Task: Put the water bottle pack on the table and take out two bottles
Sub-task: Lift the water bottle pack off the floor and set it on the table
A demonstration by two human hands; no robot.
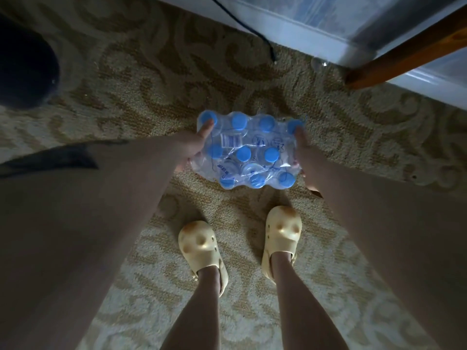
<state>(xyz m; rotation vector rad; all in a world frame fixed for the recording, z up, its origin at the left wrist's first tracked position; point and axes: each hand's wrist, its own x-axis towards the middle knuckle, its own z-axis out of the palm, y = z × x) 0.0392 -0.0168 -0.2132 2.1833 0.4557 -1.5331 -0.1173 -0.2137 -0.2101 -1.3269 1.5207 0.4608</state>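
Water bottle pack (pixel 249 152), shrink-wrapped, blue caps, at frame center above patterned carpet (pixel 126 84). Left hand (pixel 193 145) and right hand (pixel 304 157) clamp opposite ends; fingers gripping pack. Yellow clogs (pixel 199 246) below.

- Domestic interior, dimly lit: patterned beige carpet (pixel 252 79) covers the floor.
- Wooden furniture leg (pixel 404 56); house slippers (pixel 199 246) worn indoors.

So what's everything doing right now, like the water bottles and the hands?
water bottle pack: still sealed in plastic wrap, gripped at both ends, over the carpet
left hand: gripping the pack's left end
right hand: gripping the pack's right end
slippers: on both feet, flat on the carpet
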